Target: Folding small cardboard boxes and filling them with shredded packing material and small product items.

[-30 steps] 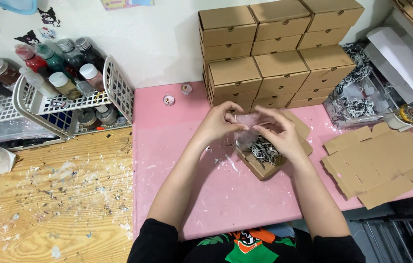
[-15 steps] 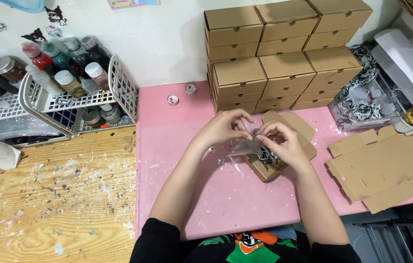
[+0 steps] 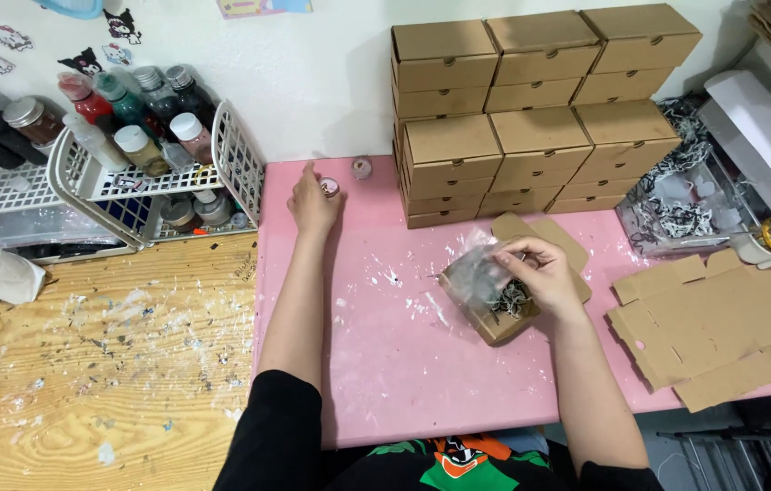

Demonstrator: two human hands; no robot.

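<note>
My right hand (image 3: 538, 271) pinches a crinkled clear plastic bag (image 3: 475, 271) over the small open brown cardboard box (image 3: 495, 309) of black-and-white paper shred on the pink mat (image 3: 385, 355); my left hand (image 3: 315, 202) — fingers loosely spread — touches a tiny round jar (image 3: 329, 187) near the white wire rack of bottles (image 3: 231, 155).

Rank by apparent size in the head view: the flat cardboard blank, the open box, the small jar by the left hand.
1. flat cardboard blank
2. open box
3. small jar, at the left hand

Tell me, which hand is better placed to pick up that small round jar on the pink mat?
Probably the left hand: it already rests on the small jar. The right hand is busy holding a clear bag over the open box.
</note>
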